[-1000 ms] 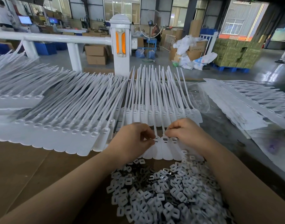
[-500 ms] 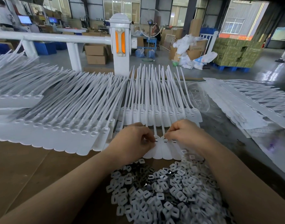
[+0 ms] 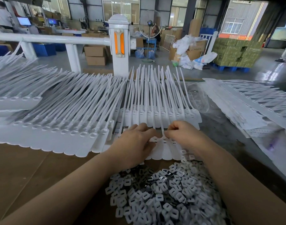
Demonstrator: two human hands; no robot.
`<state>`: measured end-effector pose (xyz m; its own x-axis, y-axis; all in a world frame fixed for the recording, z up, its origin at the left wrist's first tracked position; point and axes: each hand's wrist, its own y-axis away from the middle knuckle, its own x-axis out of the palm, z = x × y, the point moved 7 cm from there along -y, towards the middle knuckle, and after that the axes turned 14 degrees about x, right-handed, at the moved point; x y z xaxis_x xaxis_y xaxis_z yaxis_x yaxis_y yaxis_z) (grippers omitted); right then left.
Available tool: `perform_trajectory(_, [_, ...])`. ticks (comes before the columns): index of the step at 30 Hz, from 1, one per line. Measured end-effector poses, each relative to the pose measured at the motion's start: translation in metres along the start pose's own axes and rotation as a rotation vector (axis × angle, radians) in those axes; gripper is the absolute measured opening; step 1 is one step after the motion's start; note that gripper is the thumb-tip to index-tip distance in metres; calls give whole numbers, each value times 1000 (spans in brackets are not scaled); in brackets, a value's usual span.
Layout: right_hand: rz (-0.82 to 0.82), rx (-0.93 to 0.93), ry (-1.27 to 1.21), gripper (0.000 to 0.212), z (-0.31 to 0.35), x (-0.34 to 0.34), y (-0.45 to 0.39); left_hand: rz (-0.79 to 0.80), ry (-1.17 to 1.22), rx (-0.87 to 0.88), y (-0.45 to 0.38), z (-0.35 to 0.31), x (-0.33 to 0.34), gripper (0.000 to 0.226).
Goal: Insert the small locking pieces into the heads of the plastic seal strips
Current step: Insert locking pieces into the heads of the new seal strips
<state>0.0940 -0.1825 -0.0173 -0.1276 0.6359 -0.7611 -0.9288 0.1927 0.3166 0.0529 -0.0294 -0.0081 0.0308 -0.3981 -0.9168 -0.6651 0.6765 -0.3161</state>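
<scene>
2 bare hands are seen over the tabletop (image 3: 22, 172), which is covered in brown cardboard. The left hand (image 3: 135, 143) is laid with fingers fairly straight on the flat heads of the white plastic seal strips (image 3: 165, 148) in the nearest row. The right hand (image 3: 182, 133) has its fingers curled and its fingertips pressed at the slotted head of 1 strip; whether a locking piece is pinched there cannot be told.

At least 4 groups of strips are laid out — a long fanned row (image 3: 57, 120) to the left, a stack (image 3: 15, 101) at the far left, an upright row (image 3: 158, 103) behind the hands, and a sheaf (image 3: 246, 101) to the right. The strips are too many to be counted.

A loose heap of small locking pieces (image 3: 161, 195) — squarish, pale, each with a slot — is spread between the forearms, nearest the viewer; a few dark or metallic ones are mixed in. Its far edge is hidden by the wrists.

Behind the tabletop stand a white railing post (image 3: 118, 44) with 2 orange reflectors, cardboard boxes (image 3: 95, 55), a pedestal fan (image 3: 149, 28) and stacked cartons (image 3: 234, 52) on a blue pallet.
</scene>
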Motion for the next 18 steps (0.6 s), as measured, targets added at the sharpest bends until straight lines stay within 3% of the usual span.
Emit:
perform_trajectory(7, [-82, 13, 9, 26, 2, -1, -7, 85, -185, 68, -4, -6, 4, 41])
perform_trajectory(18, [-146, 24, 68, 26, 1, -2, -7, 96, -379, 148, -9, -20, 0, 43])
